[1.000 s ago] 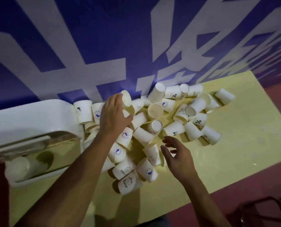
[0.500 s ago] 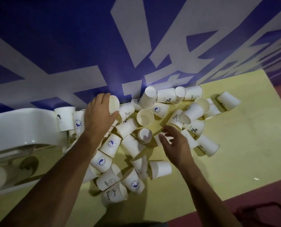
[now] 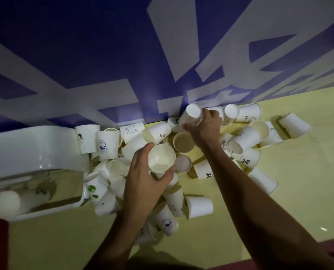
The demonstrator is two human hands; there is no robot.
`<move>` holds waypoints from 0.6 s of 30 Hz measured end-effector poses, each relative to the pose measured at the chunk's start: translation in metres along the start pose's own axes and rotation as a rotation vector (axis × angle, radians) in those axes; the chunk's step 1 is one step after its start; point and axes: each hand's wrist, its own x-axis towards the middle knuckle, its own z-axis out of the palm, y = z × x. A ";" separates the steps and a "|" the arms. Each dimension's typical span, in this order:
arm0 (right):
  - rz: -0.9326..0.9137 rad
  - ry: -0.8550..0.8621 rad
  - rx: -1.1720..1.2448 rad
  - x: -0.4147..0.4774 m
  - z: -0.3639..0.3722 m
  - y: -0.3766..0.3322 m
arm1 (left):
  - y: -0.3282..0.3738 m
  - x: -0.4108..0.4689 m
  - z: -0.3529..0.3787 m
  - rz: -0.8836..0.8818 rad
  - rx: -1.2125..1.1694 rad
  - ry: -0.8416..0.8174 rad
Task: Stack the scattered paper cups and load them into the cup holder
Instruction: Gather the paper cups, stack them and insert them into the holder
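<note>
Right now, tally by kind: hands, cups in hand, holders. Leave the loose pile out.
Hands: 2, left hand and right hand.
Cups in hand: 2, left cup and right cup.
Holder: 1.
Total: 5.

The left hand (image 3: pixel 142 182) grips an open-mouthed cup (image 3: pixel 161 158); the right hand (image 3: pixel 205 127) holds what seems an upturned cup (image 3: pixel 192 114) by the wall (image 3: pixel 84 55).
</note>
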 end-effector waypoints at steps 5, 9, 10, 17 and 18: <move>-0.084 0.110 0.189 -0.019 -0.008 -0.004 | -0.004 -0.001 -0.004 0.009 0.010 -0.031; -0.087 0.066 0.336 -0.058 -0.036 -0.006 | -0.008 -0.003 -0.010 0.029 -0.007 -0.038; -0.101 0.065 0.328 -0.068 -0.041 -0.005 | -0.010 -0.003 -0.011 0.033 -0.007 -0.038; -0.052 0.060 0.365 -0.148 -0.054 -0.009 | -0.023 -0.024 -0.027 0.081 -0.068 -0.052; -0.052 0.058 0.356 -0.158 -0.052 -0.012 | -0.027 -0.028 -0.032 0.093 -0.079 -0.050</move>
